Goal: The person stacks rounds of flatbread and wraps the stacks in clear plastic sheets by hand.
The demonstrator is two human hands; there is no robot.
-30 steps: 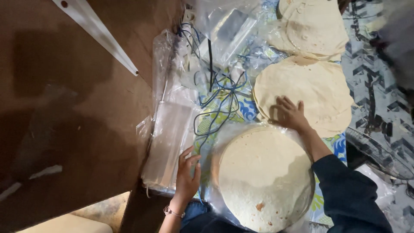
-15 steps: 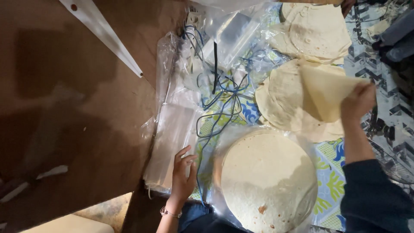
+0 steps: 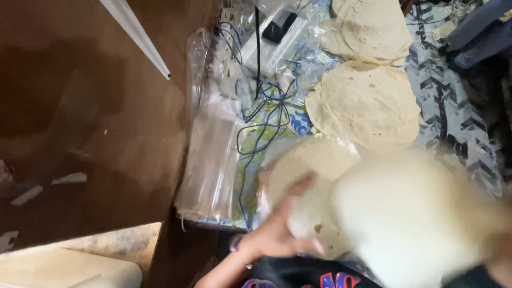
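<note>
1. Looking down from the head view, the left hand (image 3: 277, 234) sits at about 6 o'clock of the frame, fingers spread flat and open on the near stack of flatbreads (image 3: 312, 176); it presses rather than clasps.
2. A blurred flatbread (image 3: 410, 213) fills the 4 to 5 o'clock area, lifted above the near stack. The right hand itself is barely in view at the frame's lower right edge, so I cannot tell how it grips the round.
3. At 1 o'clock lies a second stack of flatbreads (image 3: 365, 101), and at 12 to 1 o'clock a third stack (image 3: 368, 26), each just beside the next.
4. Risk, as I judge it: the lifted round is thin and limp, so a fast swing could fold or tear it, or it could land off the stack on the plastic bags (image 3: 213, 154) at 9 o'clock of the hand.
5. Loose blue wires (image 3: 266, 117) run just beside the near stack; a sleeve or the round could catch them.
6. Everything rests on a patterned cloth (image 3: 453, 122) on the right; a brown floor (image 3: 90, 122) takes the left half, with a pale strip (image 3: 136, 34) at 11 o'clock. Lighting is dim.
</note>
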